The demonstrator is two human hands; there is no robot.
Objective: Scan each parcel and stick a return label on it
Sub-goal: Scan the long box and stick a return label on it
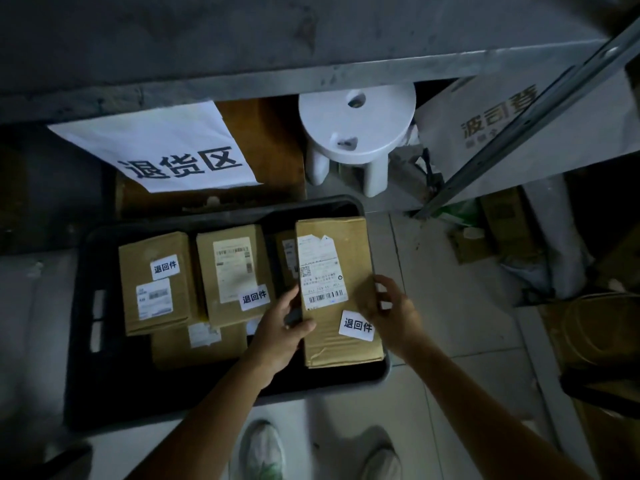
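**Head view: labelled parcel held at the right side of the crate.**
I saw my left hand [280, 329] gripping the left long edge of the brown parcel [334, 258], thumb on its top face. My right hand [393, 315] clasped the right edge with curled fingers. The parcel lay lengthwise over the right side of the black crate [81, 341], with a white return label [357, 325] near its near end. In the crate to the left lay the middle parcel [235, 271] and the left parcel [156, 282], both labelled. Beyond stood a white stool [356, 133] and a paper sign [166, 147].
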